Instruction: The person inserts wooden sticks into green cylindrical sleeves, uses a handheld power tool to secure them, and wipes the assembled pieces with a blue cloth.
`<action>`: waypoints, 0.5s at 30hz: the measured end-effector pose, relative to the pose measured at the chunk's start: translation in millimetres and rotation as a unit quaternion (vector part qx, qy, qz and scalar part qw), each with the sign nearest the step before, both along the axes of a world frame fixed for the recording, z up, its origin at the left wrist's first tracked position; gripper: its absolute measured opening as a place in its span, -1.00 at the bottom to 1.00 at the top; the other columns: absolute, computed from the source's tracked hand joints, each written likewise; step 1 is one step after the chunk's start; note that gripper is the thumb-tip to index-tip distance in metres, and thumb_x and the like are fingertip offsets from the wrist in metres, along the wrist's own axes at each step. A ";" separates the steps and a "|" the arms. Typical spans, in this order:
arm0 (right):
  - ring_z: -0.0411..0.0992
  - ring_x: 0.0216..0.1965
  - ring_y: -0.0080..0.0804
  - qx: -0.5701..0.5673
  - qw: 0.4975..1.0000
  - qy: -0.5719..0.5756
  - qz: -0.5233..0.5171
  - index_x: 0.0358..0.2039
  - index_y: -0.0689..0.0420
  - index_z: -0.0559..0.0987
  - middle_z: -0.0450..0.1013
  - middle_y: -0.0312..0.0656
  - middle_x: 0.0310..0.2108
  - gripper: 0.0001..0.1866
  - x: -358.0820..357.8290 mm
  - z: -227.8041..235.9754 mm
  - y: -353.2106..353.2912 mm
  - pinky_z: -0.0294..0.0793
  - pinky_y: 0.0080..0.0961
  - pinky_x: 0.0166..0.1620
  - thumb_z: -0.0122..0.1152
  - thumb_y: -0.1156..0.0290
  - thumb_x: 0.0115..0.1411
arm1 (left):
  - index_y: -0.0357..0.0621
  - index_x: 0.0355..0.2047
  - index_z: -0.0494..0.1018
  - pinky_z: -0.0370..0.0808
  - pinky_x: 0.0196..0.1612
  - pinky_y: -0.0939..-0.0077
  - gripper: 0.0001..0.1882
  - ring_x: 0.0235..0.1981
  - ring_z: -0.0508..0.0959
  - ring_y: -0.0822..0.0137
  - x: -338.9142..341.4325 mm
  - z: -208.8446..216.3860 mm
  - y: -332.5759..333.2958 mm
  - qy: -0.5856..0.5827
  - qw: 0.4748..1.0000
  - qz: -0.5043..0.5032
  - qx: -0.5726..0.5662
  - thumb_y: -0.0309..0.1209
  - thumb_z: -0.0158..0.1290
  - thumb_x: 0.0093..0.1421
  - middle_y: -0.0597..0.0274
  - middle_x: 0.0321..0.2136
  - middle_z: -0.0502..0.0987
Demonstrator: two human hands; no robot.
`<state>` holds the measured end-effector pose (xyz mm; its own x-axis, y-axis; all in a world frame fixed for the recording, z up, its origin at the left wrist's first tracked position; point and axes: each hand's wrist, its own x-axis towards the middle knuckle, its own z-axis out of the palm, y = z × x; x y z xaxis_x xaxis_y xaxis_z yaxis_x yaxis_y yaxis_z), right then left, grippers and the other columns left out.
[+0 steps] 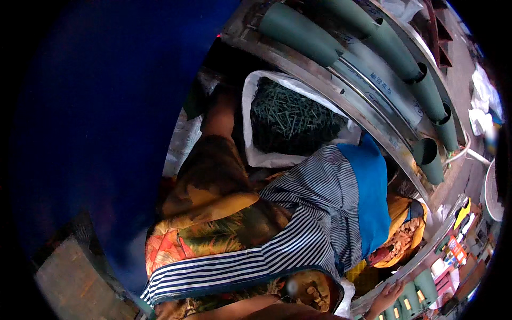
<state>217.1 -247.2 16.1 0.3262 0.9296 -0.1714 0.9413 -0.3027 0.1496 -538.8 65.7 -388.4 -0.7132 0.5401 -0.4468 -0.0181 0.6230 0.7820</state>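
My right hand [386,298] is low on the right, at the rim of a worktable, with its fingers stretched out and somewhat apart. Nothing shows between them. Close to its fingertips stand several dark green tubes [425,285] with lighter patches. My left hand does not appear. Across my lap lies a striped navy-and-white cloth [314,213] with a bright blue panel [365,194], over patterned orange and green clothing [213,234].
A white sack [247,117] full of thin green strips [293,109] stands beyond my lap. Above it, a bench [288,66] carries several green tubes [298,34] and metal rods [373,90]. A yellow-orange bag [418,213] lies right. Dark blue [117,106] blocks the left side.
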 end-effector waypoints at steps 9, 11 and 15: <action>0.23 0.20 0.00 -0.024 0.993 0.106 0.056 0.06 0.25 0.42 0.22 0.03 0.19 -0.64 10.0 -47.2 79.1 0.35 -0.21 0.10 0.05 0.42 0.29 | -0.20 0.00 0.46 0.47 0.00 0.24 -0.56 -0.09 0.53 0.08 -110.1 46.8 -218.5 -0.130 0.905 0.355 0.192 -0.12 -0.12 0.34 0.02 -0.09 0.55; 0.25 0.19 0.00 -0.035 0.991 0.081 0.098 0.10 0.26 0.39 0.23 0.03 0.20 -0.60 -10.3 -58.0 118.0 0.36 -0.22 0.12 0.08 0.41 0.28 | -0.21 0.00 0.46 0.47 0.00 0.24 -0.56 -0.09 0.54 0.09 -126.8 46.0 -263.2 -0.142 0.878 0.398 0.226 -0.12 -0.11 0.34 0.03 -0.09 0.55; 0.26 0.18 0.04 0.015 0.959 0.155 0.238 0.05 0.26 0.43 0.28 0.05 0.17 -0.64 -90.3 -75.3 198.8 0.27 -0.18 0.19 0.09 0.46 0.24 | -0.21 0.00 0.46 0.47 0.00 0.25 -0.56 -0.09 0.54 0.10 -146.9 21.1 -317.0 -0.174 0.840 0.424 0.291 -0.13 -0.10 0.33 0.04 -0.10 0.55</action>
